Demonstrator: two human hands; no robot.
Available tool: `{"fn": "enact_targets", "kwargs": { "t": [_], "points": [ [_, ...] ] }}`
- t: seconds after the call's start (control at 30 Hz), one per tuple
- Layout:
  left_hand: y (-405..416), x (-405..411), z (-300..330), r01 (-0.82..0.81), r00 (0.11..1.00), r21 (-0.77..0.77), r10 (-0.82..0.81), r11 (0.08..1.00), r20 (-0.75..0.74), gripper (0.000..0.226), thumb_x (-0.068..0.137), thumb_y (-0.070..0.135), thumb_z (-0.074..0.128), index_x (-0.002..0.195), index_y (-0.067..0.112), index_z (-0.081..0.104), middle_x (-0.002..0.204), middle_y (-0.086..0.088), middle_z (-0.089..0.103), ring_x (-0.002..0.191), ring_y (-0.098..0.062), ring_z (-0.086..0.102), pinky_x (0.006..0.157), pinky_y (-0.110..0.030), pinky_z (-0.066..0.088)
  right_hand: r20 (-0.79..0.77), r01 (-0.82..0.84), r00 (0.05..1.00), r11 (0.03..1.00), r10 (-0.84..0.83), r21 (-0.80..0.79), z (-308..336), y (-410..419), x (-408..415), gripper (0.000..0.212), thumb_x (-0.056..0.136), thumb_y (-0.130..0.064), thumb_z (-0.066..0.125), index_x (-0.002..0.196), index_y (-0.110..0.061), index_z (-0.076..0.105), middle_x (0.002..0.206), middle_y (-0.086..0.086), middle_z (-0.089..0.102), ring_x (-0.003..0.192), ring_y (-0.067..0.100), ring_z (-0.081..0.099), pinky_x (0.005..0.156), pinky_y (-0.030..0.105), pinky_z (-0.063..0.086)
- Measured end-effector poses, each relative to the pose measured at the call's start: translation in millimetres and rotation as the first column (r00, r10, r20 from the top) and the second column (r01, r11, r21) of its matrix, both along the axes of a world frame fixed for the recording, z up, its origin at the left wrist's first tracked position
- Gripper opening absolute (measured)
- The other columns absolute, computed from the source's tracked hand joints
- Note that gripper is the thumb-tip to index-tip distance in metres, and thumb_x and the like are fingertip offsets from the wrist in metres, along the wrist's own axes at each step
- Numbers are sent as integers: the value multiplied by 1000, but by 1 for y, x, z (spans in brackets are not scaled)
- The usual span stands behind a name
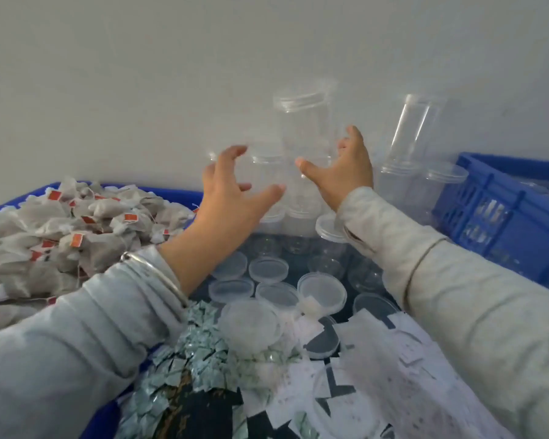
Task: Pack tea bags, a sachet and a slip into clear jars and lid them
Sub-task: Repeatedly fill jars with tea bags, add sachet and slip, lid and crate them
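You have two hands [232, 182] up at twelve o'clock and two blue crates [501, 217]. Tea bags [61, 223], sachets [184, 359], slips [377, 359], lids [268, 269] and jars [305, 128] are heaped beyond counting.

We see a dark surface [355, 389] carrying loose clear lids [268, 270], scattered white slips [390, 359], a drift of pale green sachets [200, 340] and stacked clear jars [301, 213] at its far edge.
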State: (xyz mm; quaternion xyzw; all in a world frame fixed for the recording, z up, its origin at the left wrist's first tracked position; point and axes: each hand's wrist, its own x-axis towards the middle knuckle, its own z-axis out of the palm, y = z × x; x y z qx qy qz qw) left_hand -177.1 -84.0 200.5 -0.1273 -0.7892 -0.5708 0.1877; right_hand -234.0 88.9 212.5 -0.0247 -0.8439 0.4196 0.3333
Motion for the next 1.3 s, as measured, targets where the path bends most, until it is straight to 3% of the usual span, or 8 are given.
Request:
{"fn": "enact_targets", "kwargs": {
  "t": [0.13,0.27,0.5,0.67,0.8,0.93,1.17,1.3],
  "points": [
    [-30,11,4,181,983,-109,-176,977,56,104,60,57,75,145,45,17,150,6,21,116,-16,55,99,-31,45,-9,-186,982,979,187,83,-49,-29,65,107,62,-39,85,146,-16,24,124,-5,46,111,8,45,93,17,34],
    [-60,39,-10,280,960,-422,-256,862,114,100,61,56,79,144,44,26,117,43,33,100,27,41,82,8,27,74,-304,952,939,296,160,-100,-40,122,102,62,-33,84,145,-14,28,120,-7,38,115,9,39,100,23,31],
    [-71,88,-65,389,920,-576,-270,719,284,102,57,39,82,141,21,26,105,26,39,86,27,45,67,7,33,298,-520,835,840,462,153,-137,-59,169,113,49,-49,82,144,-20,28,134,-5,45,122,7,43,105,30,36],
    [-72,93,-74,212,975,-780,-187,589,123,110,42,70,73,134,22,35,119,10,42,101,-3,44,79,-11,34,71,-280,958,844,279,458,-145,-58,178,94,55,-39,86,134,-6,46,127,9,56,117,27,53,100,43,42],
    [-66,90,-80,285,929,-613,-56,737,365,103,39,83,63,118,19,45,103,9,53,81,-3,58,61,-18,48,-164,3,978,773,131,634,-153,-60,174,81,54,-27,81,127,-4,53,120,14,60,110,34,57,95,47,39],
    [-62,84,-81,415,673,-166,-179,895,718,75,57,79,63,105,22,53,92,-4,54,63,-13,60,54,-25,53,-300,187,953,713,34,676,-159,-59,175,83,50,-14,78,126,-13,45,124,13,59,119,30,51,104,51,29],
    [-63,86,-79,486,166,238,-356,841,920,103,47,80,49,108,-2,58,77,-10,56,47,-11,45,44,-19,41,-489,386,870,696,-58,605,-180,-61,189,72,60,0,77,123,-15,47,127,9,54,123,27,43,107,55,21],
    [-63,82,-75,453,48,329,-391,829,919,99,46,80,46,97,-4,56,80,-11,58,44,-8,35,41,-17,41,-506,413,857,714,-94,566,-181,-66,184,74,58,4,81,122,-15,47,124,13,58,122,29,44,106,56,21]
  ]
}}
